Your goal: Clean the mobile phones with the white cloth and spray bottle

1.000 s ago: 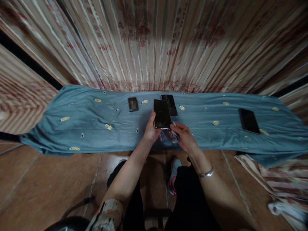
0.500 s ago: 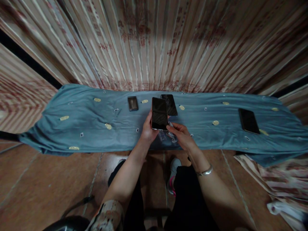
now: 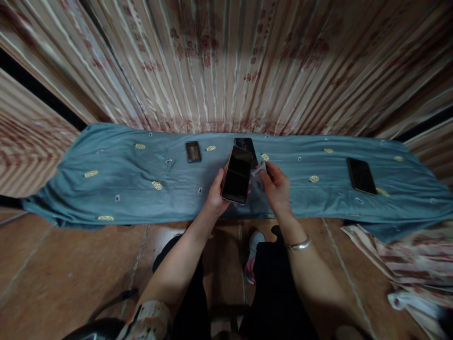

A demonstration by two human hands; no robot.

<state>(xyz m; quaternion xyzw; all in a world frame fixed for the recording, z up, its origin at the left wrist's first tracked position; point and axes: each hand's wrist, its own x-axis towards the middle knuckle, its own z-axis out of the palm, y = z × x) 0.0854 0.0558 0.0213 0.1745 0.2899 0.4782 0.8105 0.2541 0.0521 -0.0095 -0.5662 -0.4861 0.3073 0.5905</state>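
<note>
- Pleated curtains (image 3: 226,61) in faded red and cream hang behind a long table covered by a blue-grey cloth (image 3: 106,189) dotted with small yellow patches; the floor below is brown tile.
- At the near edge of the table, the person's left hand (image 3: 216,191) is wrapped around a dark phone (image 3: 237,174), fingers along its left side, the screen facing up and tilted a little to the right, held clear of the cloth.
- Just beside it, the right hand (image 3: 278,184) has its fingers drawn together, pinching a small pale wipe (image 3: 259,171) that sits at the phone's right edge; whether it touches the glass I cannot tell.
- A silver bangle (image 3: 299,244) circles the right wrist.
- Behind the held phone a second phone (image 3: 246,146) lies flat on the cloth, partly hidden by it; a small dark card-like object (image 3: 193,151) lies to its left, and a third phone (image 3: 361,175) rests well apart to the right.
- Risk, as I judge it: the phone is gripped by one hand only, near its lower half, and hangs close to the table edge above hard tile. A firm rub from the right hand could push it out of that grip.
- Another worry: the cloth drapes loosely over the edge, so a forearm catching it might drag the lying phones toward the drop.
- The wipe is small and bunched; it may slip from the pinch mid-stroke.
</note>
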